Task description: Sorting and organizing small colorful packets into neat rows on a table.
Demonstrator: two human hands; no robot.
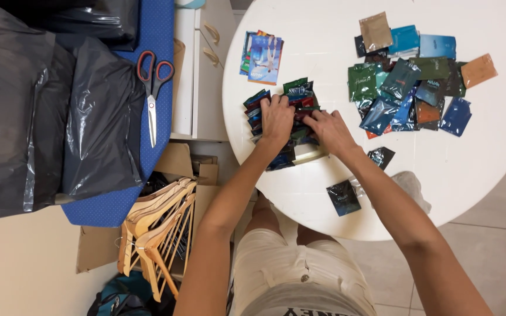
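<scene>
On round white table, loose packets right; left hand, right hand fingers curled gripping packet stack.

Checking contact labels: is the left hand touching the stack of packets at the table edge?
Touching. The head view shows the left hand pressed flat on the stack of packets, fingers overlapping its top.

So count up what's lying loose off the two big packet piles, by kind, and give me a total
Scissors, red handles, on the blue board: 1
Black plastic bags: 2
Dark packets alone near the table edge: 2
Bunch of wooden hangers: 1
Total: 6
Both hands, left hand and right hand, rest on the near packet pile.
</scene>
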